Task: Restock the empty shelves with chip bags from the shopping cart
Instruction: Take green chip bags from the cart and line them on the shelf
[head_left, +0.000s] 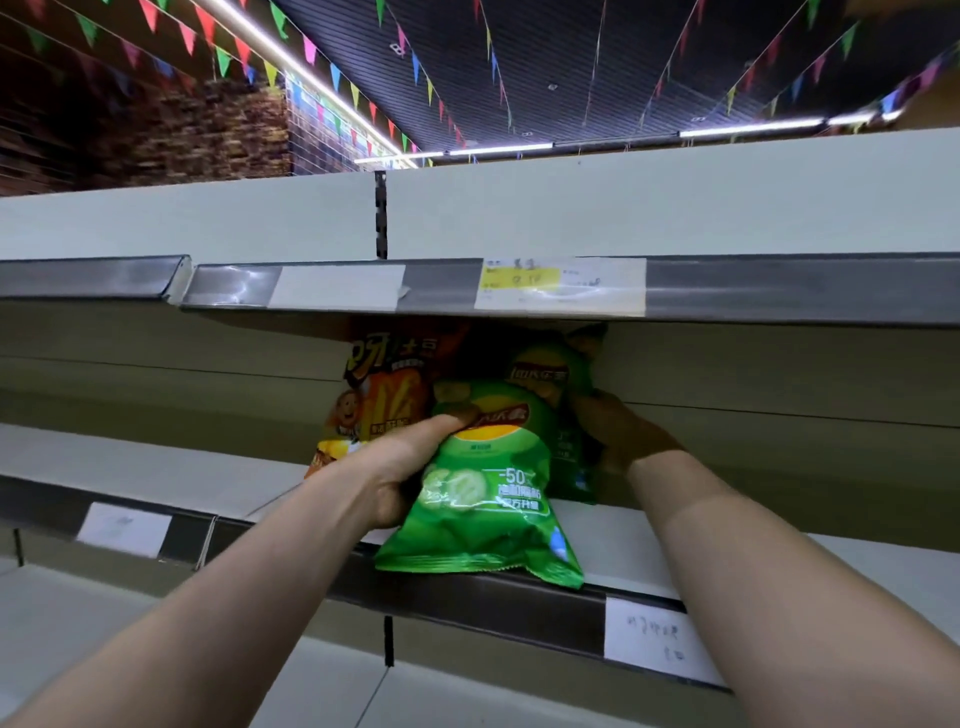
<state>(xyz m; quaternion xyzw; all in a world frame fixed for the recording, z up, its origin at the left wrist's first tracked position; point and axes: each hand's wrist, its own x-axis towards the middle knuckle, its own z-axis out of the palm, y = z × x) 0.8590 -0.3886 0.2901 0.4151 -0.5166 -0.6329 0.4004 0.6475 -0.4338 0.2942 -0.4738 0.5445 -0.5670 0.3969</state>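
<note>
Front chip bag (483, 499): bright green, pale cucumber-slice print, white lettering, red-and-yellow logo band. Rear chip bag (550, 384), toward the shelf's back: same green, yellow logo patch. Orange bag (382, 400), to their left: orange-red, yellow fry shapes, cartoon figure. Shelf (618, 540): off-white board, dark grey front edge. Upper rail (779, 286): grey, with a yellow-and-white price label (519, 278). Bunting (223, 57): red, green, blue, yellow, pink triangles against black ceiling (571, 52).
</note>
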